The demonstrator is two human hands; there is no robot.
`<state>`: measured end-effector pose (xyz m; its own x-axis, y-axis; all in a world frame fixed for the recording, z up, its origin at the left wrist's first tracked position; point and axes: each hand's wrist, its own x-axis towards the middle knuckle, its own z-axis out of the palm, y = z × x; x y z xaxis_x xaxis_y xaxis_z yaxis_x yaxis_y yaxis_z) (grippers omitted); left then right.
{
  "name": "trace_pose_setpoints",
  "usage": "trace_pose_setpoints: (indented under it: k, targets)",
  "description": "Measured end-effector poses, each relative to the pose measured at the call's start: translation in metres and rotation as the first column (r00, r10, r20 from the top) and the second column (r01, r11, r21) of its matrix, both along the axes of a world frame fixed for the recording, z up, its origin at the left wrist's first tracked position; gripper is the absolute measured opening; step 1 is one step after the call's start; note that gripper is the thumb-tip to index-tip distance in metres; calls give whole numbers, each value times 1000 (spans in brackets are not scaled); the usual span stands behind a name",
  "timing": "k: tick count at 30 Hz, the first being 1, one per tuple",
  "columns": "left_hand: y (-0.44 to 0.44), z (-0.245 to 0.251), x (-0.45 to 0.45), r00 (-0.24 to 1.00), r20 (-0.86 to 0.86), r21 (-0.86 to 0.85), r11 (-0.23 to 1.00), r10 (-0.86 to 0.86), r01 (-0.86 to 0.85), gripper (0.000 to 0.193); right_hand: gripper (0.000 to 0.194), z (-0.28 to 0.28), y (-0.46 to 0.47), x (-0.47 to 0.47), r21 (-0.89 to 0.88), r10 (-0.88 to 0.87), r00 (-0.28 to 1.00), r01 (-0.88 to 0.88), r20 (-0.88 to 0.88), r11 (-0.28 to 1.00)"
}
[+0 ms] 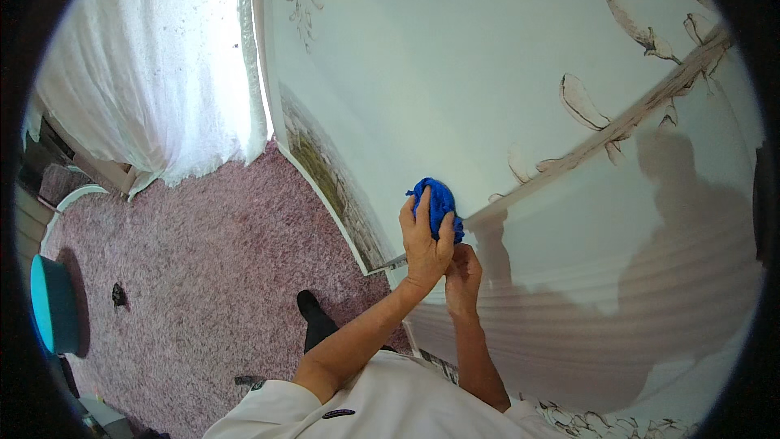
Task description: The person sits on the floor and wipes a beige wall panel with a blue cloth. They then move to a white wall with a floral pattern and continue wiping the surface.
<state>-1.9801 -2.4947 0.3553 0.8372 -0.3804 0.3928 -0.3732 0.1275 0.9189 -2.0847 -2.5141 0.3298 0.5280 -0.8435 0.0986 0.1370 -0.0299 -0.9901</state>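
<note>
My left hand (425,250) presses a bunched blue cloth (440,198) against a pale wall (426,103), its fingers spread over the fabric. Just below, my right hand (464,265) is close to the cloth's lower edge with its fingers curled. The left hand partly covers those fingers, so whether they grip the cloth is unclear. Beside the cloth, a printed brown branch (585,152) with petals slants up the wall to the right. A wall corner runs down near both hands.
A sheer white curtain (158,73) hangs at upper left, down to a pinkish shaggy carpet (231,256). On the carpet are a turquoise basin (55,305) at far left and a small dark object (119,294). A white baseboard (332,219) edges the wall.
</note>
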Motion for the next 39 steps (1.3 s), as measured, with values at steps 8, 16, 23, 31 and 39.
trace_pose_setpoints:
  k: [8,16,23,31,39]
  targets:
    - [11,-41,-9,985,-173,102,994,-14,32,52,26,-6,14,-1,262,24,992,9,-126,965]
    - [17,34,-31,973,230,-78,997,29,-11,61,34,58,17,-8,308,-129,952,39,277,950]
    - [2,54,-26,911,396,-111,991,117,-78,66,41,83,-2,-7,153,-81,973,48,217,987]
    - [20,3,-24,901,432,66,994,52,-90,62,48,42,15,0,439,-83,974,-19,211,898]
    - [15,59,-25,808,589,-59,998,29,8,49,57,87,20,1,170,-155,971,124,181,978]
